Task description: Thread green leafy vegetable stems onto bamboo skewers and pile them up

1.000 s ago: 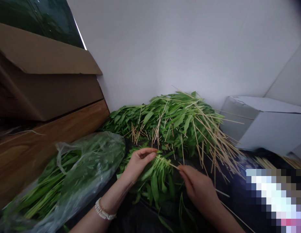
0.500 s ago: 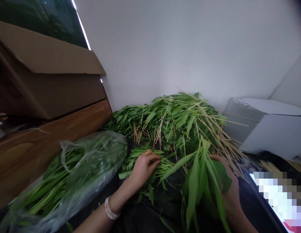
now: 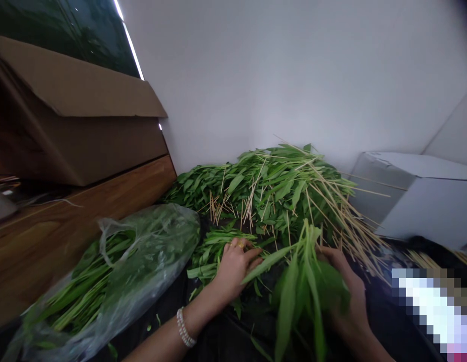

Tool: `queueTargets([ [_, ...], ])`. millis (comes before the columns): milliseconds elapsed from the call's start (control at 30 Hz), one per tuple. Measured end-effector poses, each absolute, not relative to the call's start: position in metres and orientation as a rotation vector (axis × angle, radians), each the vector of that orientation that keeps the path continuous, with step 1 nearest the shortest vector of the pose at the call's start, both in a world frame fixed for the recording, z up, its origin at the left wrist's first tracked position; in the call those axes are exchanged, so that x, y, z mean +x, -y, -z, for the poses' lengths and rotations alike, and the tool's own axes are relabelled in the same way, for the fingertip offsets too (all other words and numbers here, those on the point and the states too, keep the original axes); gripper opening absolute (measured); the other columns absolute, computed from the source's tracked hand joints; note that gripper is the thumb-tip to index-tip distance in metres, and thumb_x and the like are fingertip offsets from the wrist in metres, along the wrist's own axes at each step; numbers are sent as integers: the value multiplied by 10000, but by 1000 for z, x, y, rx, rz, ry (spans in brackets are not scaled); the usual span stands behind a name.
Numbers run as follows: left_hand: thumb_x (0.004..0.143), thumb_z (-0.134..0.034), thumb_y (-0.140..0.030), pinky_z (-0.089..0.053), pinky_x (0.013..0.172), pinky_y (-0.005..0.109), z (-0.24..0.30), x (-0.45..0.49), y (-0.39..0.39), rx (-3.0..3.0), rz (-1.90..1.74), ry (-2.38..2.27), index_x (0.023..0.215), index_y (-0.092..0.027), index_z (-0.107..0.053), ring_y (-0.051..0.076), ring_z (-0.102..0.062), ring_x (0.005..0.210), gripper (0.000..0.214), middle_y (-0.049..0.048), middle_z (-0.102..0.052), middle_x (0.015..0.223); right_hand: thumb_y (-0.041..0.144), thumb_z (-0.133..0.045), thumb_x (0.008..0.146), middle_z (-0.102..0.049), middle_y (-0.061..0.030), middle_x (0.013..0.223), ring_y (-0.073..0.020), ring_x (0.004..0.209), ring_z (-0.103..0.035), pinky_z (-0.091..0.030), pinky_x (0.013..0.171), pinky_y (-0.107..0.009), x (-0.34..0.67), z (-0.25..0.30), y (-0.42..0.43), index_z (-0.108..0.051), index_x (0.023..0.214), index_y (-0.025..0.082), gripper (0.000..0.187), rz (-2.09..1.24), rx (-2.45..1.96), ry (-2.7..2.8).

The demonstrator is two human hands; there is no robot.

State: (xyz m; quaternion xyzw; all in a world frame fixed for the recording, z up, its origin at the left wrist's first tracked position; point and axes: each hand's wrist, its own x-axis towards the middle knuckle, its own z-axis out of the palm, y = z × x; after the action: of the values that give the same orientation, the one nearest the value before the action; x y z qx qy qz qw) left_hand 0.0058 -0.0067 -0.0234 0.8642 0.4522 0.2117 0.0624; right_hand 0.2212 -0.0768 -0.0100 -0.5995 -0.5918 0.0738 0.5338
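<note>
My left hand [image 3: 235, 264], with a pearl bracelet on the wrist and a ring on one finger, rests on loose green leafy stems [image 3: 214, 246] on the dark surface, fingers curled down onto them. My right hand [image 3: 344, 286] is closed around a bunch of long-leaved greens [image 3: 301, 281] that droops toward me and hides most of its fingers. Behind both hands lies a big heap of greens threaded on thin bamboo skewers [image 3: 286, 191], skewer ends fanning out to the right.
A clear plastic bag of green stems [image 3: 116, 271] lies at the left. A brown cardboard box [image 3: 86, 136] sits on a wooden ledge [image 3: 78, 216]. A grey-white box [image 3: 417, 196] stands at the right against the white wall.
My right hand lifted a bunch of greens off the surface and carried it right toward the skewer pile. My left hand dropped from pinching a stem to pressing on the loose stems.
</note>
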Motion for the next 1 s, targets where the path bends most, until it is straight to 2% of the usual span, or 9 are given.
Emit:
queueTargets([
  [133,847,-585,-253,-358,760,369,26,11,9,2554,-713,-1398,859,-234,-721,259,-495,944,138,75,-613,986,431,-421,926,-672,-4,772,-164,662,-644,-487,559,-230,212,10,80,-607,912,243,265,-311,-1433,1390],
  [267,777,-647,-207,-395,842,383,24,12,8,2338,-1014,-1284,845,-210,-703,260,-514,1013,89,77,-597,1046,397,-387,948,-650,3,764,-151,657,-625,-476,583,-233,209,13,80,-608,972,236,274,-336,-1405,1477],
  [367,799,-614,-191,-393,931,388,15,7,5,2141,-1299,-1142,826,-190,-681,249,-529,1063,73,85,-595,1063,380,-377,955,-645,6,762,-145,659,-622,-474,591,-231,208,15,80,-611,984,236,276,-302,-1403,1487],
  [433,829,-587,-220,-412,925,372,6,2,2,1954,-1433,-1083,843,-186,-655,244,-559,1057,78,89,-624,1058,371,-383,953,-649,4,765,-144,658,-626,-480,587,-225,208,16,80,-614,984,237,270,-277,-1387,1511],
  [500,843,-592,-301,-452,854,338,-3,-5,-1,1717,-1490,-1047,865,-189,-622,230,-612,973,118,84,-674,1005,360,-388,952,-659,-2,781,-146,667,-634,-489,585,-222,209,17,79,-617,984,239,261,-257,-1367,1544],
  [600,799,-657,-399,-477,748,282,-9,-13,-7,1401,-1453,-1014,885,-185,-602,183,-651,790,237,60,-725,868,325,-399,954,-682,-21,863,-153,731,-652,-511,645,-234,210,19,78,-617,1024,237,245,-230,-1318,1618],
  [667,757,-705,-413,-477,733,258,-7,-16,-11,1267,-1390,-994,891,-169,-629,157,-649,738,289,52,-736,823,287,-407,956,-690,-43,954,-162,824,-662,-519,720,-251,209,23,76,-611,1076,231,243,-221,-1268,1704],
  [767,711,-758,-390,-476,723,236,-1,-15,-12,1125,-1276,-952,923,-149,-678,138,-648,729,331,62,-746,842,240,-398,959,-685,-54,1000,-164,893,-658,-514,784,-268,206,30,74,-603,1123,227,263,-232,-1232,1831],
  [1000,683,-799,-307,-489,785,257,-2,-11,-5,1081,-1161,-894,935,-145,-720,152,-673,778,310,65,-753,847,205,-340,965,-672,-56,932,-158,834,-659,-516,740,-281,203,39,71,-571,1182,207,318,-252,-1293,1914],
])
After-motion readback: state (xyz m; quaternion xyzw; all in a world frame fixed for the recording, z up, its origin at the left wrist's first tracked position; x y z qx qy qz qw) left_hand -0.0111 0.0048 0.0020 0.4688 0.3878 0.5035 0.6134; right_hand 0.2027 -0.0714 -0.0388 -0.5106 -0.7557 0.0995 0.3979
